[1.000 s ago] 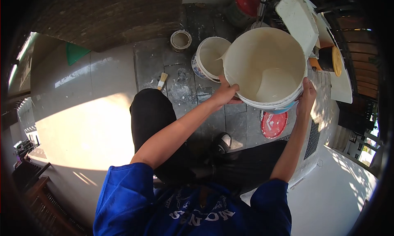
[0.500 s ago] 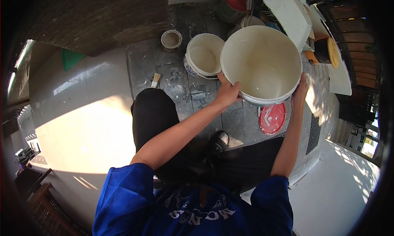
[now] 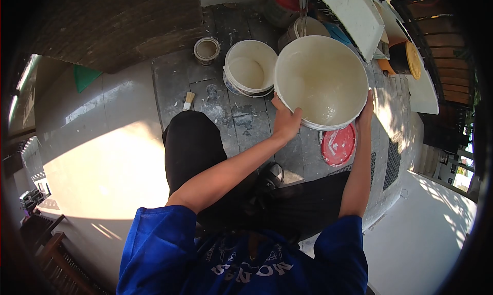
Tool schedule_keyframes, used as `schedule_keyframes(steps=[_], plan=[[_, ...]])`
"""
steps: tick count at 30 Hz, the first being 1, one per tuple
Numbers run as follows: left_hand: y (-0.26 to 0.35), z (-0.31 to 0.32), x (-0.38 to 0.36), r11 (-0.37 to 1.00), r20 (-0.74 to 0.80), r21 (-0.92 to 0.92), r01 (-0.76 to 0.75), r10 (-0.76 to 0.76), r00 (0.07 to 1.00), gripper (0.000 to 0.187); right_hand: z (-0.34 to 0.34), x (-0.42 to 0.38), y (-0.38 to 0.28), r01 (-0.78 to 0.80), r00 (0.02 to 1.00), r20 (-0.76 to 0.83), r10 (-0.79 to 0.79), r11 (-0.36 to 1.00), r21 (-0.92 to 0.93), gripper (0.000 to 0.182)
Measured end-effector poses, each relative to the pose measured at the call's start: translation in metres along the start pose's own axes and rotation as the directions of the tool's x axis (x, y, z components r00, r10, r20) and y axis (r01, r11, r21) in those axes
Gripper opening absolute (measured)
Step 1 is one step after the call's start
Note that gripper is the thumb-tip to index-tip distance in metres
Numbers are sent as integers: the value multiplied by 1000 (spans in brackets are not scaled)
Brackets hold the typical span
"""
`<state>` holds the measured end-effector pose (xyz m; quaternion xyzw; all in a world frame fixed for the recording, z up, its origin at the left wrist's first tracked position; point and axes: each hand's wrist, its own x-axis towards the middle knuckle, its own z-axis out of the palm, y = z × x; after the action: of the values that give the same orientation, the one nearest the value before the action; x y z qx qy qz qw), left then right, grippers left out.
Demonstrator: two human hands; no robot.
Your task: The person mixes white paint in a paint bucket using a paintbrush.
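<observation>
Between my two hands is a large white bucket (image 3: 321, 84), its open mouth facing me and a little pale, wet-looking liquid in the bottom. My left hand (image 3: 286, 119) grips its near left side, thumb at the rim. On the right side my right hand (image 3: 365, 112) holds the wall, its fingers partly hidden behind it. A smaller white bucket (image 3: 250, 68) with pale contents stands just left of the large one. Below the large bucket a red lid (image 3: 339, 145) smeared with white lies on the paving.
A small can (image 3: 207, 50) and a paintbrush (image 3: 189, 101) are on the grey paving at left. Behind stand another bucket (image 3: 308, 28) and a red-lidded container (image 3: 285, 0). A white board (image 3: 354, 20) and a yellow-rimmed black container (image 3: 405, 60) are at upper right.
The large bucket has shifted slightly left and tilted a little, and both hands have moved with it. The whole view has also shifted slightly.
</observation>
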<state>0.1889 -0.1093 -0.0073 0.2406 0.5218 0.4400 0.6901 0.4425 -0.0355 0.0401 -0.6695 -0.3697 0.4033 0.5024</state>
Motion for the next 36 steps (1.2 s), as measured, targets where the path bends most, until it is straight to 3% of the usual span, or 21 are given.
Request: schedule_keyframes(steps=[2,5,8,11,18,19,22,26,28,32,35,36], plan=[[5,-3,-1,997,80,-10,75,-74,994,69,3,-3,-4,-7,1000,2,7,1000,-16,57],[1,-3,-5,1000,73,-30,10,-8,997,69,-10,5,-4,-81,989,116,91,993,-81,62],[-9,3,-6,995,-38,-60,-83,81,996,76,-10,0,-16,-180,967,153,202,973,-145,66],[-10,1,-7,996,41,-77,-37,40,998,78,-17,2,-22,-220,937,232,261,957,-188,69],[-1,-2,-10,993,160,46,-107,98,982,83,-43,-19,-2,-236,942,229,245,969,-67,72],[2,-3,-10,991,190,82,-103,86,978,83,-46,-20,6,-166,966,196,167,986,-25,63],[5,-4,-8,983,232,146,-111,75,970,84,-56,-27,19,-225,956,189,222,974,-6,64],[-2,-4,-10,947,198,216,-240,198,960,83,-77,-40,32,-365,898,252,361,930,-33,66],[9,-5,-18,931,240,304,-204,132,962,82,-91,-49,39,-415,851,287,440,898,-146,67],[12,-11,-22,876,272,427,-227,115,955,81,-106,-64,63,-451,781,424,459,884,-126,66],[4,-17,-18,849,268,426,-314,213,940,82,-101,-70,53,-464,740,471,479,872,-158,67],[4,-21,-17,864,239,429,-264,173,955,82,-103,-69,58,-495,697,527,487,858,-138,68]])
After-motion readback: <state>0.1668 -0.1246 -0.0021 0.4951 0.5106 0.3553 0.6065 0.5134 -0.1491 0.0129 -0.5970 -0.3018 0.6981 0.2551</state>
